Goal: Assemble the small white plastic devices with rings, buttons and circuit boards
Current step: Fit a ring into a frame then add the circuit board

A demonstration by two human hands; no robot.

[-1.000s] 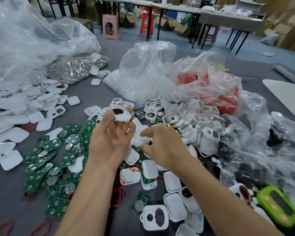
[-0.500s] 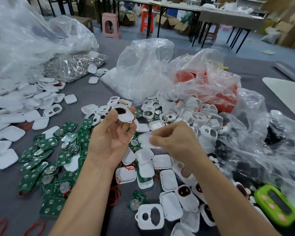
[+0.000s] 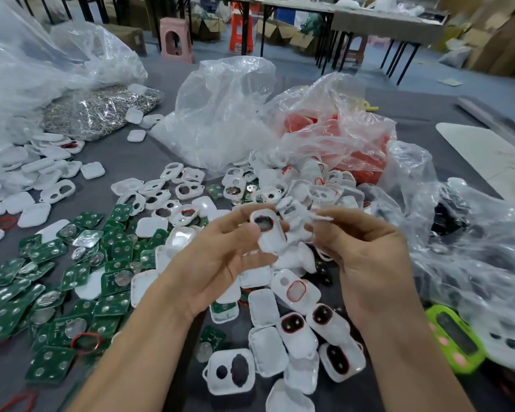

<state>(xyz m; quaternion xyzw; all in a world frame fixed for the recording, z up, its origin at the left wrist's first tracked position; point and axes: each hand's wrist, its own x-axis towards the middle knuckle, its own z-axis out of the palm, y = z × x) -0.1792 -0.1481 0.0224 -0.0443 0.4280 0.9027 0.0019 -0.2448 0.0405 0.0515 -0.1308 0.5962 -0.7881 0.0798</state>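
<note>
Broadly, a grey table [image 3: 125, 156] carries clear plastic bags [image 3: 220, 114], a spread of green circuit boards [image 3: 57, 292] at the left and loose white shells [image 3: 263, 307] in the middle. Above them the left hand [image 3: 220, 257] grips a ringed white shell [image 3: 268, 230] between thumb and fingers, while the right hand [image 3: 366, 257], just beside it, pinches a blurred white piece [image 3: 321, 217]

Left hand [image 3: 217, 260] grips white rounded plastic shell [image 3: 269, 236] with red-ringed dark opening; right hand [image 3: 366, 257] pinches small white plastic piece [image 3: 323, 217] just beside it. Green square circuit boards [image 3: 57, 292] heaped toward left edge of grey table [image 3: 131, 157].
</note>
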